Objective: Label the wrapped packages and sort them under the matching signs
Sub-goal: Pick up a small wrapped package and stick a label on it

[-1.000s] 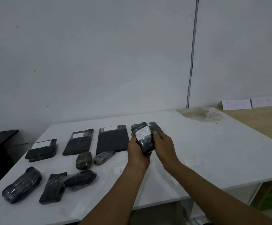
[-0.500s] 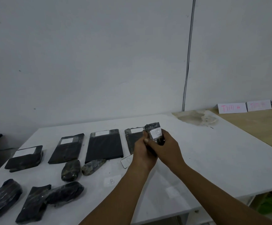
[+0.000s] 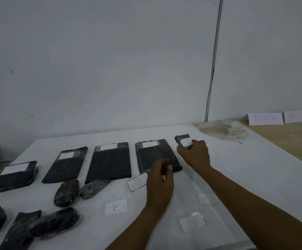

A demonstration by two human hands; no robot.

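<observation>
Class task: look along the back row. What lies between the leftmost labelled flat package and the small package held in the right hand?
In the head view, three flat black packages, each with a white label, lie between the leftmost package and the small package in the right hand.

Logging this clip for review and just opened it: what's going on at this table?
A person is labelling dark wrapped packages on a white table. The right hand grips a small labelled package at the right end of a back row of four flat labelled packages. The left hand hovers, blurred, beside a loose label marked D. Labels marked B and E lie nearer. Several unlabelled packages wait at left.
</observation>
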